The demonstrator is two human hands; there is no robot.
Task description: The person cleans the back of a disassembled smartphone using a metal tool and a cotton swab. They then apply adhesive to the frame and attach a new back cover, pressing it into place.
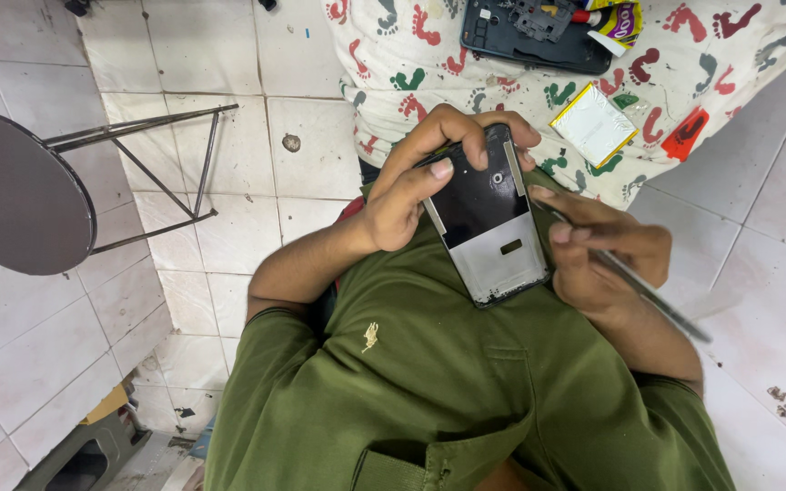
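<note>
My left hand (420,177) grips an opened phone body (488,223), its back cover off, showing a black upper half and a grey lower plate. The fingers wrap over its top edge and the thumb lies on its left side. My right hand (598,255) holds a thin metal tool (657,300) like a pen, its tip touching the phone's right edge. Both hands hover above my green shirt (448,373).
A cloth with coloured footprints (684,82) covers a surface ahead; on it lie a flat silver battery with yellow edges (593,123) and a dark phone frame (529,36) with small parts. A round dark stool (20,191) lies on the white tiled floor at left.
</note>
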